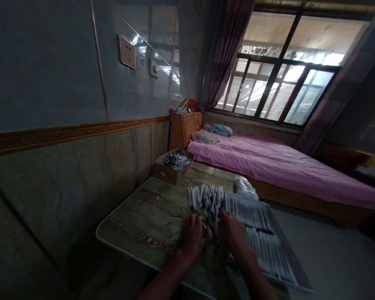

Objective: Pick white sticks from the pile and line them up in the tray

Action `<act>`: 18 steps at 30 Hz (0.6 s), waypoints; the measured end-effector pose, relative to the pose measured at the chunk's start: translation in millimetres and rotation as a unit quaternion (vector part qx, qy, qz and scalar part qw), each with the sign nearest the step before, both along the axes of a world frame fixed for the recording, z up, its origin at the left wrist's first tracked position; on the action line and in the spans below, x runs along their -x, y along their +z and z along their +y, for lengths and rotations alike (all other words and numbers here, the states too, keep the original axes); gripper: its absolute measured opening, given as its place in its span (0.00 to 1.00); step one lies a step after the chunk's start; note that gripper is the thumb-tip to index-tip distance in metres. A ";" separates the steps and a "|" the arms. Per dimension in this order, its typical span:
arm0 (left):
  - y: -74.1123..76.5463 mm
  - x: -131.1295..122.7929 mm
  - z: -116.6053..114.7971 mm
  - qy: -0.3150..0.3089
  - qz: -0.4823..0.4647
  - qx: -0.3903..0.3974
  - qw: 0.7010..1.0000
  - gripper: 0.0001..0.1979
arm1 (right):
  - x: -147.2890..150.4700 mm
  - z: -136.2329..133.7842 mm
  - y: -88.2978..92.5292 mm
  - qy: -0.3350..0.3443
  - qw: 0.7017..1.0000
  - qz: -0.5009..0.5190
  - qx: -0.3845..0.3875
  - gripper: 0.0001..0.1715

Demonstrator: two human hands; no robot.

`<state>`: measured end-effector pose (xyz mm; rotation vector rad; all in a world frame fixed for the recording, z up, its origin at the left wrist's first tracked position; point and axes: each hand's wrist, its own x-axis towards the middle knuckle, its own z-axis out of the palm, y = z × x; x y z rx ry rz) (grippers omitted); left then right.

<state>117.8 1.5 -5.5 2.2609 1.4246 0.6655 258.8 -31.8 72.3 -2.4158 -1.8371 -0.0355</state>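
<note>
A loose bunch of white pens [203,195] with dark ends lies on the table in front of my hands. My left hand [192,239] is at the near side of the bunch, fingers curled, with a pen [207,229] between its thumb and fingers. Close on the other side, my right hand [233,231] has its fingers bent together at the bunch's edge; what they pinch is blurred and partly hidden. Right beside it lies a shallow white tray [292,246], where many similar pens are laid side by side in two rows. My right forearm covers part of its near edge.
A cardboard box [167,175] full of dark and white slim pieces stands at the table's far left corner. A crumpled clear plastic bag [246,188] sits behind the tray. Beyond the table [137,225] is a bed [268,162] with a pink checked cover; a tiled wall runs along the left.
</note>
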 end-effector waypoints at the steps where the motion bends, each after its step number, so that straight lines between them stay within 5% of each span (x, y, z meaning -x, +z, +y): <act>1: -0.9 -1.1 1.4 0.009 0.003 0.000 1.000 0.28 | -1.5 0.9 0.2 -0.001 1.000 -0.006 0.002 0.16; 10: -34.9 -10.8 -18.9 -0.040 0.037 -0.055 0.997 0.54 | 0.7 6.3 -17.9 0.024 0.999 -0.030 -0.001 0.15; 14: -44.0 -16.6 -15.1 -0.019 0.035 -0.083 0.996 0.47 | 4.6 9.7 -20.8 0.026 0.999 -0.024 0.005 0.19; 18: -37.8 -16.8 -0.7 0.021 0.034 -0.098 0.994 0.38 | 4.3 11.6 -17.2 0.019 0.999 -0.033 0.019 0.21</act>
